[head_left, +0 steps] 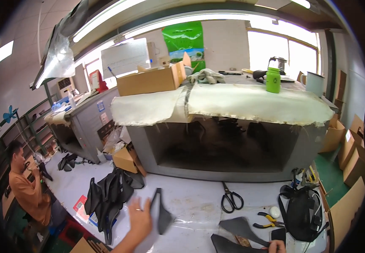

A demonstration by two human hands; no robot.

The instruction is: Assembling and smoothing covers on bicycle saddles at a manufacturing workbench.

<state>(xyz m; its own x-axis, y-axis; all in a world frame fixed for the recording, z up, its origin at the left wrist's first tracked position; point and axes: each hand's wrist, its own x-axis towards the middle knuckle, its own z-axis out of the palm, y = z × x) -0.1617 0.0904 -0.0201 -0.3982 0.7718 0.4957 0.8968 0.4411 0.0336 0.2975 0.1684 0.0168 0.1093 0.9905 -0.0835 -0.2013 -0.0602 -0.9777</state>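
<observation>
My left hand point(140, 218) is over the left-centre of the white table, smeared by motion, its fingers seemingly spread. Just right of its fingertips is a blurred, black, pointed curved panel point(162, 214); whether they touch I cannot tell. At the lower right edge, my right hand point(277, 246) pinches the end of another black curved panel point(243, 230). Under that lies a further black piece point(224, 244), with a small brownish patch point(243, 241) showing between the two. Left of my left hand, several similar black panels point(108, 194) are heaped together.
Black-handled scissors point(232, 200), yellow-and-black pliers point(269, 220), a phone point(278, 235) and a black bag point(300, 215) lie right of centre. A grey open-fronted box point(220, 175) stands behind, a green bottle point(273, 80) on its covered top. A person point(28, 189) works at far left.
</observation>
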